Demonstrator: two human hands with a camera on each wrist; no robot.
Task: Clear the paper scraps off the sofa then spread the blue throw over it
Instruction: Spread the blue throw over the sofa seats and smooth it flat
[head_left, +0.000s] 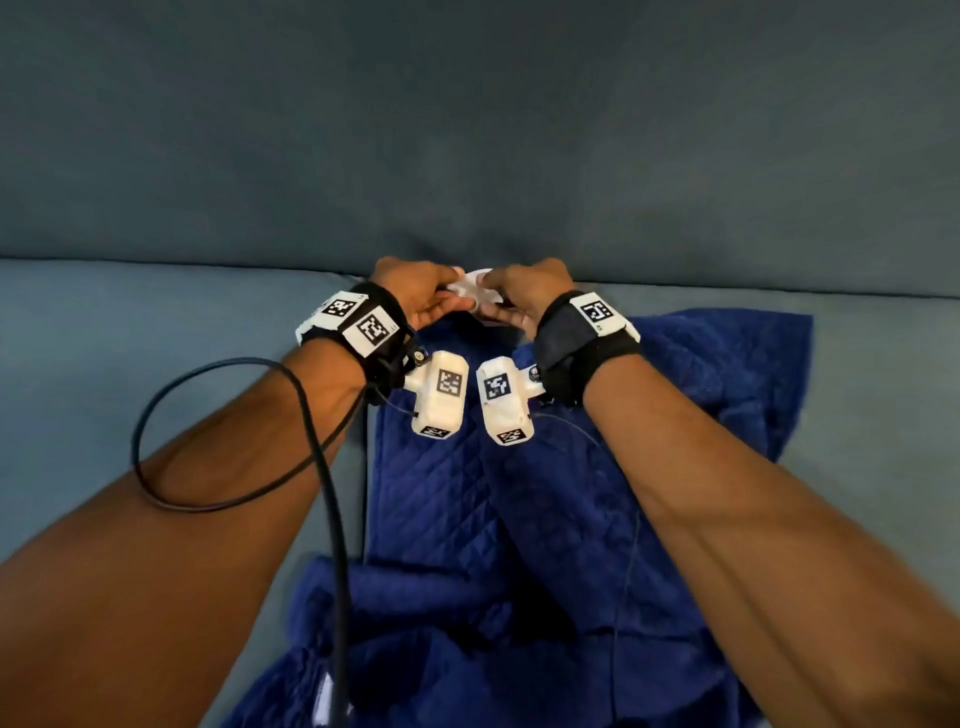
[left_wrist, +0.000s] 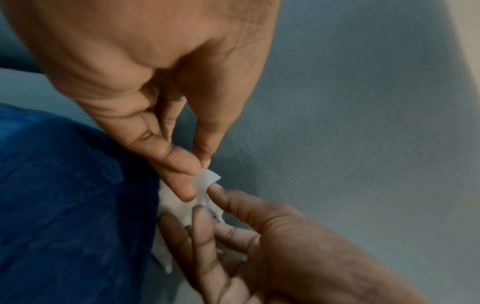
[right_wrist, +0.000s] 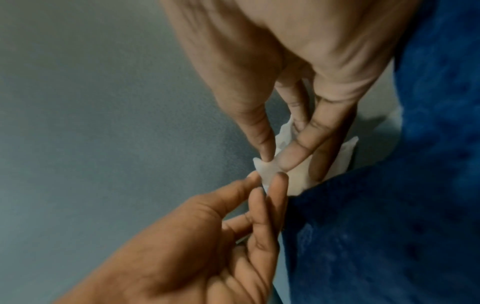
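Head view, frame centre: left hand (head_left: 415, 296) and right hand (head_left: 524, 299) both pinch white crumpled paper scraps (head_left: 475, 293); quilted blue throw (head_left: 519, 519) lies bunched, unspread.

Black fabric wrist straps (head_left: 387, 332) on both forearms, each carrying white square plates printed with black-and-white coded markers (head_left: 373, 328). Two white moulded plastic camera housings (head_left: 439, 396) hang side by side below the straps, close but apart, each with a coded marker on its face. A thin black cable (head_left: 223, 431) loops over one forearm and runs down out of frame.
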